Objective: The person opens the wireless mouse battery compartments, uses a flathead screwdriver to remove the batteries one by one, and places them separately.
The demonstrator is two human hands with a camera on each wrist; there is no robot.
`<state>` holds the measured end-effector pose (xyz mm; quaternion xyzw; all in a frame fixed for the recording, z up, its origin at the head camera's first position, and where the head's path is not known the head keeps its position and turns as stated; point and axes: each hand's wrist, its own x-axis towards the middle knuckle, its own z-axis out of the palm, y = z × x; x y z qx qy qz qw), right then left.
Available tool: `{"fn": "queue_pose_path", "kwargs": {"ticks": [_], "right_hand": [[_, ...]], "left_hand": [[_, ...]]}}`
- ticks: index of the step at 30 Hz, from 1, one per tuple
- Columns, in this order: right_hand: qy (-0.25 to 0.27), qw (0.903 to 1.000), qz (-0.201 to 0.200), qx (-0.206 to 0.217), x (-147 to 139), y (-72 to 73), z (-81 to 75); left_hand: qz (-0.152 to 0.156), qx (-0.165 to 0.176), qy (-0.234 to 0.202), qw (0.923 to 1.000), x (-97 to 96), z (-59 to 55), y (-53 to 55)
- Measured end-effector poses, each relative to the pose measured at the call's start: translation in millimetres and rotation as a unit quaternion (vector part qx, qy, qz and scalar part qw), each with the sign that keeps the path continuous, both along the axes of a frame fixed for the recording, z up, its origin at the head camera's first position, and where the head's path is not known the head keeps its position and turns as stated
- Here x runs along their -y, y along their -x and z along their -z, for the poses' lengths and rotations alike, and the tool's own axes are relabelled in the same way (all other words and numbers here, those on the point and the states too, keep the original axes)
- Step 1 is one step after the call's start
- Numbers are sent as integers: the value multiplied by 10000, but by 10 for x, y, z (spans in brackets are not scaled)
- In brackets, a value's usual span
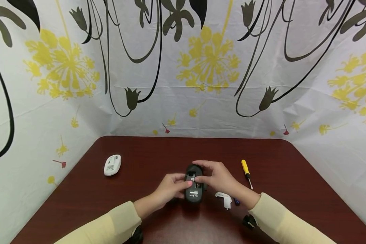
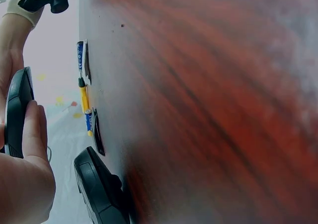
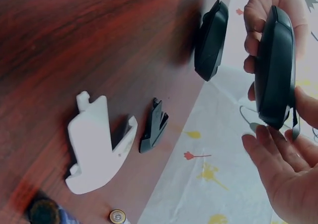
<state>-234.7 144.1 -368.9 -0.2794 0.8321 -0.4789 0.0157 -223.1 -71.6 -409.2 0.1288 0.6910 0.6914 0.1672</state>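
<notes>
A black computer mouse [image 1: 194,189] is held above the table, its underside with an uncovered battery compartment turned towards me. My left hand [image 1: 170,185] grips its left side, thumb on the underside and fingers behind. At its far end my right hand [image 1: 218,176] curls its fingers round the edge, with the thumb over the compartment. In the right wrist view a thin dark piece [image 3: 296,122] juts out at that end between thumb and fingers; I cannot tell whether it is pinched. A second black mouse [image 3: 211,40] lies on the table beyond.
An upturned white mouse [image 1: 112,165] lies at the left. At the right are a yellow-handled screwdriver [image 1: 246,171] and a white battery cover [image 1: 225,199]. A black cover [image 3: 155,124] and batteries, one a blue battery [image 1: 237,202], lie nearby. Patterned cloth [image 1: 183,112] hangs behind the table.
</notes>
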Motion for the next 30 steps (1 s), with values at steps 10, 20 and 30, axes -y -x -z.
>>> {"fn": "queue_pose_path", "kwargs": {"ticks": [10, 20, 30], "right_hand": [[145, 9997, 195, 85, -17, 65, -21], [507, 9953, 368, 744, -59, 157, -92], [1118, 9806, 806, 1390, -53, 345, -158]], "left_hand": [[44, -19, 22, 10000, 0, -2, -6], [53, 24, 13, 10000, -6, -11, -25], [48, -30, 34, 10000, 17, -3, -75]]}}
